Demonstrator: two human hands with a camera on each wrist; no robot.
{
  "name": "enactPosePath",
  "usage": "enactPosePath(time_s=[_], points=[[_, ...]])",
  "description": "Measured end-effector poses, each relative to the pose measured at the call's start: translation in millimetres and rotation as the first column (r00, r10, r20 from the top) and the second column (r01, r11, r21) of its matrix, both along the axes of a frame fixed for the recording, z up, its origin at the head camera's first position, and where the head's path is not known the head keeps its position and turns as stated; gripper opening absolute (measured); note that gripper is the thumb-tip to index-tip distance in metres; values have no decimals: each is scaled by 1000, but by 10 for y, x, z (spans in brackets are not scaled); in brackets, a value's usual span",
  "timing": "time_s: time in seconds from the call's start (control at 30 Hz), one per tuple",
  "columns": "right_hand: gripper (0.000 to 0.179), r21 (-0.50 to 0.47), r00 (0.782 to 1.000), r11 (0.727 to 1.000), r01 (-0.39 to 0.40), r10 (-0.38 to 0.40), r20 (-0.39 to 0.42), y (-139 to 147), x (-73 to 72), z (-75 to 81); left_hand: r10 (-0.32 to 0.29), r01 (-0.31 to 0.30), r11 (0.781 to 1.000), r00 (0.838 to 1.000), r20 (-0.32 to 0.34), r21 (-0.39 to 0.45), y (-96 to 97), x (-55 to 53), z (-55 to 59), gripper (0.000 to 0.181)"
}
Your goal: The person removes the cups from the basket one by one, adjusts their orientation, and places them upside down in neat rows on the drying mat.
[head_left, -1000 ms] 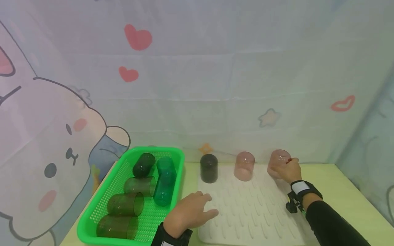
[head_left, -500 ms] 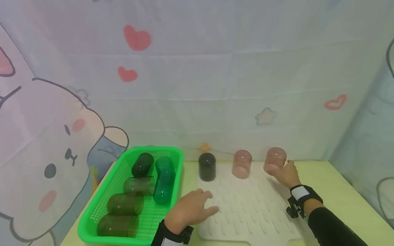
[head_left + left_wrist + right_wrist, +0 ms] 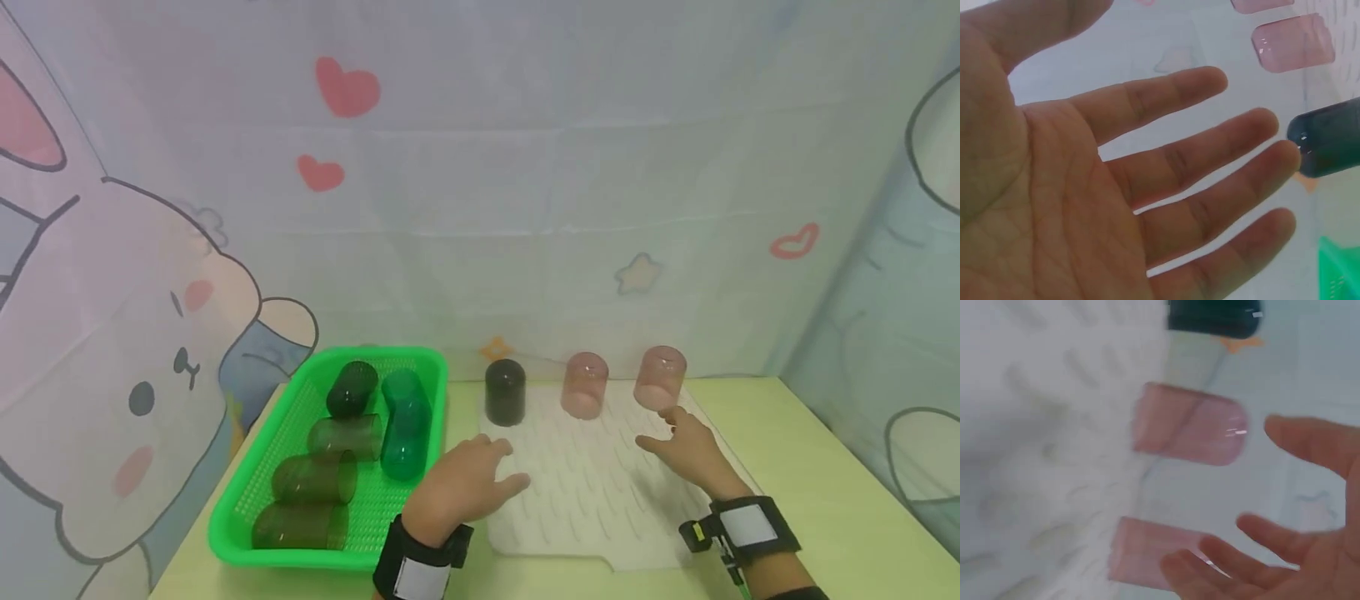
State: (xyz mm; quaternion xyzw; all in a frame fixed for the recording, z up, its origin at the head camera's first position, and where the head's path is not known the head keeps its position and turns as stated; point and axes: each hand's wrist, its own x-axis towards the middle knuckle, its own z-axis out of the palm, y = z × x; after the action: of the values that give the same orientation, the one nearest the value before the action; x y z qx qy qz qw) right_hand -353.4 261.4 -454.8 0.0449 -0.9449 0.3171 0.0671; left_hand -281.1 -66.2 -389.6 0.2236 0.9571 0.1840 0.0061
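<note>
Three tumblers stand upside down along the back edge of the white ridged drying mat (image 3: 555, 517): a dark grey tumbler (image 3: 506, 393), a pink tumbler (image 3: 585, 386) and a second pink tumbler (image 3: 660, 377) at the right. My right hand (image 3: 686, 450) is just in front of the rightmost pink one, fingers spread and holding nothing; in the right wrist view its fingers overlap that tumbler (image 3: 1138, 553). Over the mat's left side hovers my left hand (image 3: 461, 483), fingers extended, palm bare in the left wrist view.
At the left, a green plastic basket (image 3: 225, 508) holds several tumblers lying on their sides: a dark one (image 3: 352, 389), teal ones (image 3: 405, 442) and brownish ones (image 3: 300, 525). A patterned cloth hangs right behind the mat. The yellow table (image 3: 810, 467) extends to the right.
My right hand has let go of the rightmost pink tumbler and drawn back toward me, leaving it standing on the mat. The left hand has hardly moved. The head view has shifted slightly.
</note>
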Motion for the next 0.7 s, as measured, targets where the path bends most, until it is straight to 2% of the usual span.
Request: enactPosePath(time_s=[0.17, 0.27, 0.37, 0.53, 0.7], points=[[66, -16, 998, 999, -51, 52, 32, -132, 218, 137, -4, 3, 999, 1000, -23, -35, -70, 106, 175, 47], [65, -33, 997, 997, -63, 64, 47, -170, 301, 177, -2, 0, 998, 999, -38, -69, -162, 148, 292, 47], [64, -40, 995, 997, -72, 75, 65, -190, 352, 187, 5, -7, 996, 1000, -27, -87, -279, 157, 392, 47], [61, -49, 995, 995, -88, 91, 51, -205, 371, 196, 38, -33, 993, 999, 38, -111, -495, 82, 508, 49], [61, -51, 994, 994, -92, 94, 47, -233, 355, 204, 71, -57, 986, 994, 87, -159, -738, -38, 485, 47]])
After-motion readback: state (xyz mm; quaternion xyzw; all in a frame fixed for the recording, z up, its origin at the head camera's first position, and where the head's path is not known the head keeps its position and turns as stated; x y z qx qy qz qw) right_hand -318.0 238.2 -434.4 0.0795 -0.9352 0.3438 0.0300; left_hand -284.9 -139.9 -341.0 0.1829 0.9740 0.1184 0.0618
